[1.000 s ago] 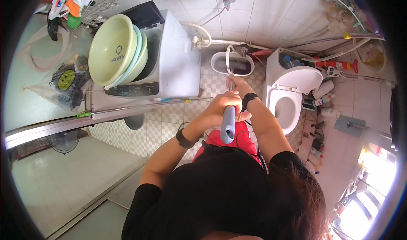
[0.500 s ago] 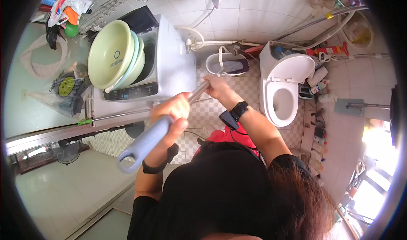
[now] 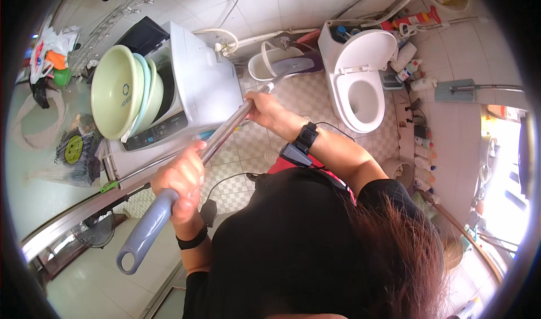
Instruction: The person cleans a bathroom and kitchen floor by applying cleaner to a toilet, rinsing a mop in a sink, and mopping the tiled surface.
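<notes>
A flat mop is in both my hands, slanting from lower left up toward the bucket. My left hand (image 3: 181,179) is closed around its upper pole, just above the blue-grey grip (image 3: 147,231) with a hanging hole. Farther down, my right hand (image 3: 269,114) wraps round the metal pole (image 3: 228,130). The grey mop head (image 3: 298,65) lies across the right side of a white bucket (image 3: 256,68), reaching past its rim. Whether it touches the floor there is hidden. The bucket's handle (image 3: 267,58) stands up.
Left of the bucket stands a washing machine (image 3: 205,76) with stacked green basins (image 3: 115,93) on top. To the right is a toilet (image 3: 360,102) with its lid up. Bottles (image 3: 422,136) line the right wall. A thin pole (image 3: 146,167) lies along the left threshold.
The mop head has shifted right, from inside the bucket to across its right side. Both hands have moved left in view with the pole, and the view itself has turned.
</notes>
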Motion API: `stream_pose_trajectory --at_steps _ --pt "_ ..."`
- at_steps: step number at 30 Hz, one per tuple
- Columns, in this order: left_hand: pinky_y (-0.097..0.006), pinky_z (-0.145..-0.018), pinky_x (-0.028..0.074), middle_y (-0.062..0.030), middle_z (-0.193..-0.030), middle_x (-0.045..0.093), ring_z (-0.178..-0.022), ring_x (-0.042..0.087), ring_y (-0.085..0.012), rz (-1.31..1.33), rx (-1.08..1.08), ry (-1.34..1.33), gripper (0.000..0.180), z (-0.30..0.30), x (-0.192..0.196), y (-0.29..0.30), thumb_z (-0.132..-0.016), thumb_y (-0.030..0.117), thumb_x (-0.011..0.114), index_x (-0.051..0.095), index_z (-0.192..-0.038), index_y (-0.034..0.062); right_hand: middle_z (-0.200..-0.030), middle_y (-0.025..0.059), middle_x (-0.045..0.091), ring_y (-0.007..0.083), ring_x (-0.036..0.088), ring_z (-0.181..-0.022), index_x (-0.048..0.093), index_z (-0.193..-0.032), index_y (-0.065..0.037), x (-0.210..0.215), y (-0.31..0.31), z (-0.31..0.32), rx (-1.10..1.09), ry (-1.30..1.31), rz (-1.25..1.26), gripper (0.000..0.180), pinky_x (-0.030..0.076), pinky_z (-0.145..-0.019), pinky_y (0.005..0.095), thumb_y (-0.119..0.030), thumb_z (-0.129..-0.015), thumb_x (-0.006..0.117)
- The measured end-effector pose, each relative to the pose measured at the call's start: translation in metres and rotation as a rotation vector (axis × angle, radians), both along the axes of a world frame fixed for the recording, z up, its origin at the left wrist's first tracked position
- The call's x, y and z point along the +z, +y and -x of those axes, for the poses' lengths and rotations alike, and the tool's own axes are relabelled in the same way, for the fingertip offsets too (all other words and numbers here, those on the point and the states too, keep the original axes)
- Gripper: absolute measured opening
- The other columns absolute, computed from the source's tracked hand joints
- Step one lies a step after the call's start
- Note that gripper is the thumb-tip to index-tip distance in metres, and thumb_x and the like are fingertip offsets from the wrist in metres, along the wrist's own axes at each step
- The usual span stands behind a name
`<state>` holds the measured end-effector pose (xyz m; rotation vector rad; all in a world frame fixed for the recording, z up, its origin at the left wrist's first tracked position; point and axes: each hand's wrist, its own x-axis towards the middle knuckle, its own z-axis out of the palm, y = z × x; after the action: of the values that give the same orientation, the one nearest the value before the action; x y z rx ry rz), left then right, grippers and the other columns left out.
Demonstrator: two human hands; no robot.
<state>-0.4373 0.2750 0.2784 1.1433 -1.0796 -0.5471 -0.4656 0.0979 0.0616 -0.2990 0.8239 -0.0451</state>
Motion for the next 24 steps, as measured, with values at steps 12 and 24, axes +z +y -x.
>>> stream_pose_trajectory --at_steps 12,24 --pt "-0.046 -0.083 0.046 -0.0057 -0.068 0.059 -0.069 0.06 -0.0245 -0.084 -0.02 -0.281 0.024 -0.002 -0.008 -0.044 -0.075 0.019 0.076 0.054 -0.075 0.0076 -0.078 0.0113 0.05 0.0252 0.053 -0.062 0.047 -0.091 0.0 -0.062 -0.04 0.003 -0.342 0.09 -0.122 0.008 0.051 -0.059 0.0391 -0.006 -0.088 0.052" --pt "-0.039 -0.08 0.041 0.0023 -0.069 0.048 -0.065 0.049 -0.0146 -0.03 -0.1 -0.153 0.037 0.002 0.002 -0.064 -0.087 0.045 0.067 0.047 -0.08 0.0147 -0.073 0.0093 0.047 0.0236 0.05 -0.06 0.047 -0.089 -0.003 -0.058 -0.06 -0.004 -0.438 0.1 -0.181 0.009 0.049 -0.058 0.0391 -0.01 -0.093 0.049"
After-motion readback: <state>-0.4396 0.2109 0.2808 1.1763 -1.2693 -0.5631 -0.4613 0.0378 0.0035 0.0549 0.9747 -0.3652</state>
